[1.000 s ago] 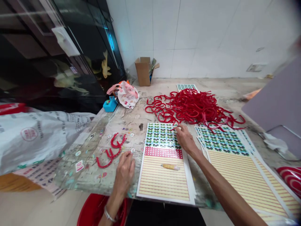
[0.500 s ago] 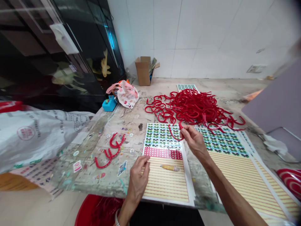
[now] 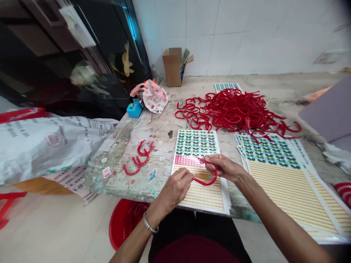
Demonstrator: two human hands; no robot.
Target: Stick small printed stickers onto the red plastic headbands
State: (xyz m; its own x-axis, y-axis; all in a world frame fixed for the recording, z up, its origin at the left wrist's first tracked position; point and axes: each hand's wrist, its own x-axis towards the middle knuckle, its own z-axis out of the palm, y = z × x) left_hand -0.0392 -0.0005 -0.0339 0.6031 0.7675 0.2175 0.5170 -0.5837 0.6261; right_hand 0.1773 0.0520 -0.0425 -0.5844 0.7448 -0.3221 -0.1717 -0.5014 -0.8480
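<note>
Red strip (image 3: 215, 176) is held curved above the near sheet (image 3: 203, 199), left hand (image 3: 177, 188) at its near end, right hand (image 3: 227, 168) at its far end; step in hand looks like handling one strip by both ends, and the next move likely calls for keeping both ends steady. Grip: both hands in a fingertip pinch, fingers closed down to the strip's thickness, nothing else seen held. Farther out: red pile (image 3: 236, 111) far right, a few loose strips (image 3: 147, 157) left, more sheets (image 3: 285, 190) right.
</note>
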